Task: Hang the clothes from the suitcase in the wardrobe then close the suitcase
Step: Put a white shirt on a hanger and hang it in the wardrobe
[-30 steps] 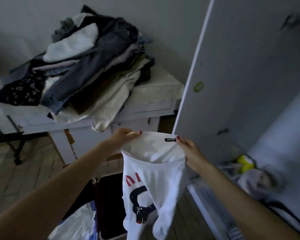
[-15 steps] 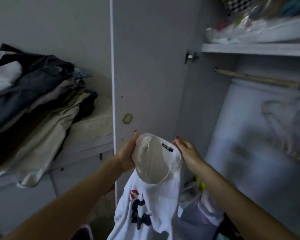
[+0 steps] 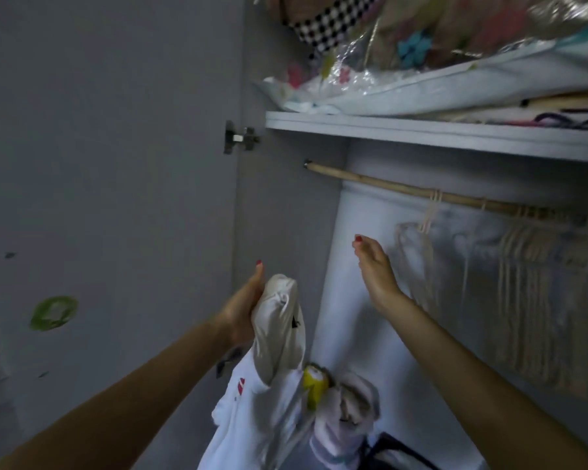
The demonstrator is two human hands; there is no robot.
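Note:
A white T-shirt (image 3: 279, 337) with a red and dark print hangs bunched from my left hand (image 3: 243, 310), which grips it near the collar in front of the open wardrobe. My right hand (image 3: 374, 266) is raised inside the wardrobe, fingers relaxed and empty, a little left of the pale empty hangers (image 3: 428, 212) on the wooden rail (image 3: 387, 184). More hangers (image 3: 537, 245) crowd the rail farther right. The suitcase is out of view.
The open wardrobe door (image 3: 116, 198) fills the left, with its hinge (image 3: 240, 140). A shelf (image 3: 421, 134) above the rail carries bagged bedding (image 3: 421, 62). On the wardrobe floor lie a yellow item (image 3: 314, 385) and bundled cloth (image 3: 350, 412).
My right hand let go of the T-shirt and rose toward the hangers. My left hand now holds the shirt alone, bunched. The view swung up and right into the wardrobe.

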